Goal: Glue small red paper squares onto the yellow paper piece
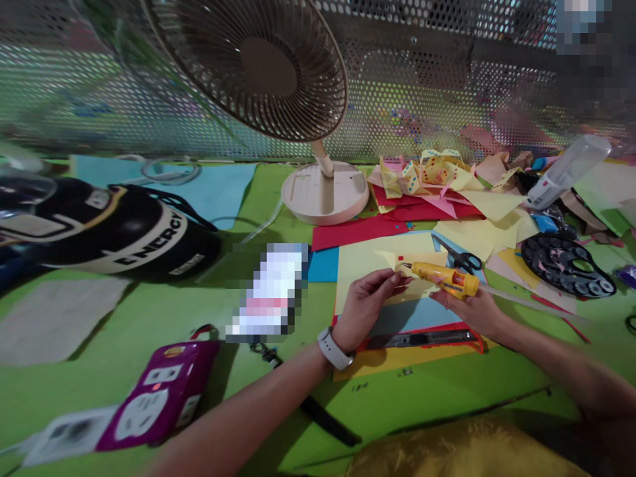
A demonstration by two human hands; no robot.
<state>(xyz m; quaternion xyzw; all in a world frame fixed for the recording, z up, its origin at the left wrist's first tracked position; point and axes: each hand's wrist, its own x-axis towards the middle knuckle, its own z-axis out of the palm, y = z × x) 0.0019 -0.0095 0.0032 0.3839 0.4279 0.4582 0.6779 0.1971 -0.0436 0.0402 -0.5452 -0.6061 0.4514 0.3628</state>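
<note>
A yellow glue gun (440,277) is held in my right hand (470,310), its dark nozzle pointing left. The nozzle tip is close to the fingers of my left hand (370,298), which are pinched on a small pale yellow paper piece (392,258) with a red mark. Whether the nozzle touches the paper, I cannot tell. Under both hands lie pale yellow and light blue paper sheets (365,265). Black-handled scissors (464,260) rest just behind the glue gun. A cutter knife (422,338) lies in front of my hands, on a red-edged item.
A fan (325,192) stands at the back. Paper scraps (442,172), a clear bottle (569,172) and a black palette (566,265) are on the right. Leftward lie a black "ENERGY" bottle (144,232), a blurred-out phone (273,288) and a purple power strip (161,391).
</note>
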